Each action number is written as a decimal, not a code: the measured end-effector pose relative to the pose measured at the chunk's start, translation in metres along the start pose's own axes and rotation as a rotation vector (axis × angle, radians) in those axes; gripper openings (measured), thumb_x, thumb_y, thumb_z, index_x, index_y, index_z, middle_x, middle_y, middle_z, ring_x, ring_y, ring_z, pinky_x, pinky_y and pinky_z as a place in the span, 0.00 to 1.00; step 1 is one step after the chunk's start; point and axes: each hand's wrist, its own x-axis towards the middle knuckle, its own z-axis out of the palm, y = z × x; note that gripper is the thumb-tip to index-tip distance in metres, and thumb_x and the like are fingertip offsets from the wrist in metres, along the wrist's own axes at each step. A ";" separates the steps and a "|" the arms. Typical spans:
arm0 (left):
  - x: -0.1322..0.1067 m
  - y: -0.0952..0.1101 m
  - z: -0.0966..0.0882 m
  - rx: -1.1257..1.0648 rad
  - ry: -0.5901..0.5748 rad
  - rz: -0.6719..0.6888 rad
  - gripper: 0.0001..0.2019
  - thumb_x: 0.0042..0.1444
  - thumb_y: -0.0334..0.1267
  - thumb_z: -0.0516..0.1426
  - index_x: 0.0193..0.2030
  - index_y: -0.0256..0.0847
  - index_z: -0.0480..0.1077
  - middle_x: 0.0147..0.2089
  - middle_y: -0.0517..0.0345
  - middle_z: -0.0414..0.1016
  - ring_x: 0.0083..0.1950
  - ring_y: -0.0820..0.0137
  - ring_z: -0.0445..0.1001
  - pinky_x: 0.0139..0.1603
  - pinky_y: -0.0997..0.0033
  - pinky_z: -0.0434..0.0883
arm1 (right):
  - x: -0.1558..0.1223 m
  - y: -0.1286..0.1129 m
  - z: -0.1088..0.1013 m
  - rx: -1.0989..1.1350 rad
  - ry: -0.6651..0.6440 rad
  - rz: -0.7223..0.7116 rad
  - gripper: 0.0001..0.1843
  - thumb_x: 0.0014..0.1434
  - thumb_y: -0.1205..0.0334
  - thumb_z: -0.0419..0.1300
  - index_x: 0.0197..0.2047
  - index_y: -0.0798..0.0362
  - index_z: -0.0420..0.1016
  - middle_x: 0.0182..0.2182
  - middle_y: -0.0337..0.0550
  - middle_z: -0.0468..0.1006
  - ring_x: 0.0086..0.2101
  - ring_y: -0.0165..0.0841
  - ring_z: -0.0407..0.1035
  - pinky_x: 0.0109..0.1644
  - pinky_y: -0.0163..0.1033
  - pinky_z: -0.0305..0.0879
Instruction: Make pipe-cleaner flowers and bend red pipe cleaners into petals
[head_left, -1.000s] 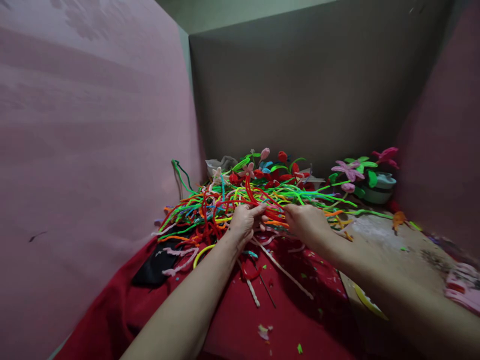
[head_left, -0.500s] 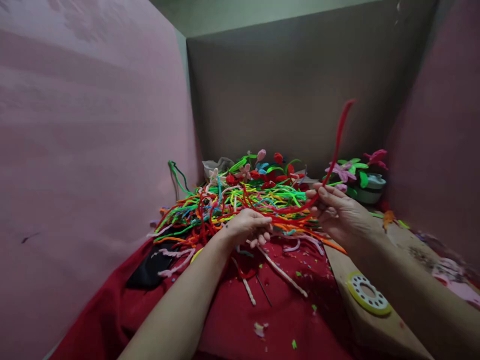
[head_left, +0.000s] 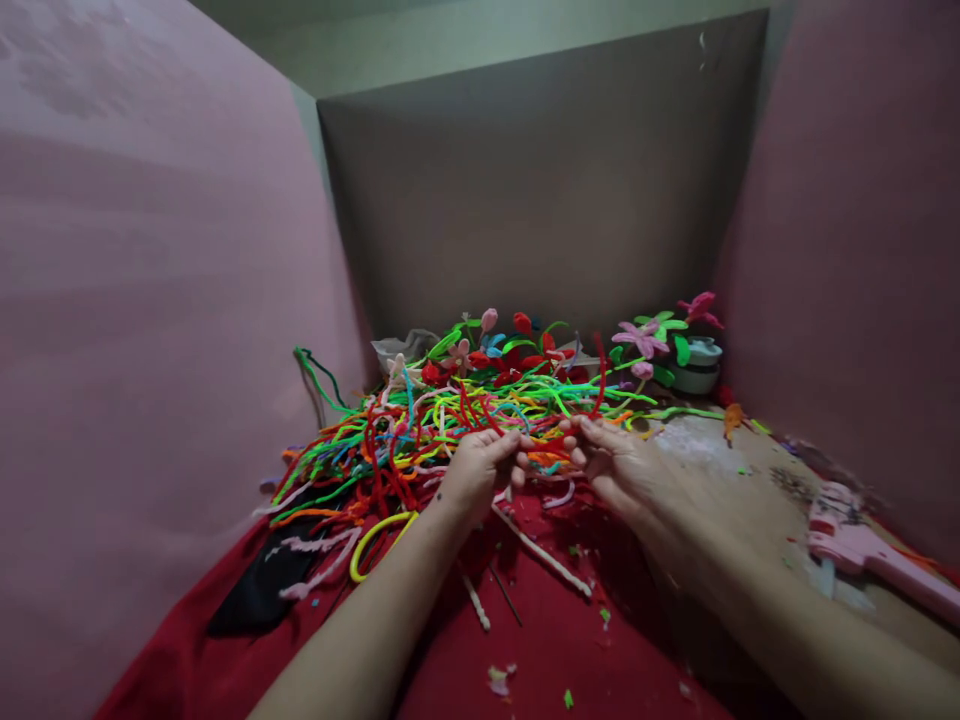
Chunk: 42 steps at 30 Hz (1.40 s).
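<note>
A red pipe cleaner (head_left: 602, 375) runs between my two hands, its free end standing up past the right one. My left hand (head_left: 484, 468) is closed, thumb and fingertips pinched on one part of it. A short way to the right, my right hand (head_left: 619, 462) pinches it too, with the lower fingers loosely curled. Just beyond both hands spreads a tangled heap of pipe cleaners (head_left: 442, 410) in green, red, yellow, orange and pink. Under the wrists, a pale pipe cleaner (head_left: 544, 550) lies on the red cloth (head_left: 525, 680).
Pipe-cleaner flowers (head_left: 517, 350) lie behind the heap. At the back right, more flowers (head_left: 645, 340) stand by a green pot (head_left: 697, 370). A pink glue gun (head_left: 862, 550) rests on the board (head_left: 757, 470). A black object (head_left: 262, 585) lies left. Pink walls (head_left: 187, 350) flank the space.
My right hand has come down and left, closer to my left hand, lowering the red pipe cleaner's upright end. The view has shifted right, bringing the glue gun into sight; the yellow-and-white ring is no longer visible.
</note>
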 end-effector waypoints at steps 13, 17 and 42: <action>-0.008 -0.004 0.013 0.014 -0.109 -0.020 0.13 0.44 0.40 0.62 0.33 0.33 0.69 0.23 0.59 0.70 0.17 0.78 0.66 0.15 0.79 0.63 | -0.011 -0.010 0.001 0.122 -0.013 0.184 0.10 0.43 0.65 0.67 0.28 0.55 0.70 0.23 0.38 0.75 0.20 0.26 0.69 0.21 0.30 0.65; -0.011 -0.002 0.018 0.130 -0.077 0.047 0.12 0.46 0.41 0.61 0.30 0.32 0.69 0.24 0.55 0.73 0.18 0.76 0.68 0.15 0.77 0.65 | -0.016 -0.003 0.000 0.080 -0.087 0.215 0.11 0.44 0.63 0.67 0.29 0.56 0.69 0.21 0.38 0.75 0.18 0.26 0.68 0.18 0.28 0.63; -0.011 -0.012 0.013 0.167 -0.060 -0.021 0.13 0.46 0.43 0.60 0.28 0.32 0.71 0.14 0.67 0.56 0.14 0.84 0.52 0.15 0.80 0.48 | -0.027 0.012 -0.005 -0.125 -0.200 0.313 0.10 0.46 0.61 0.66 0.30 0.58 0.74 0.18 0.36 0.71 0.20 0.23 0.64 0.25 0.29 0.60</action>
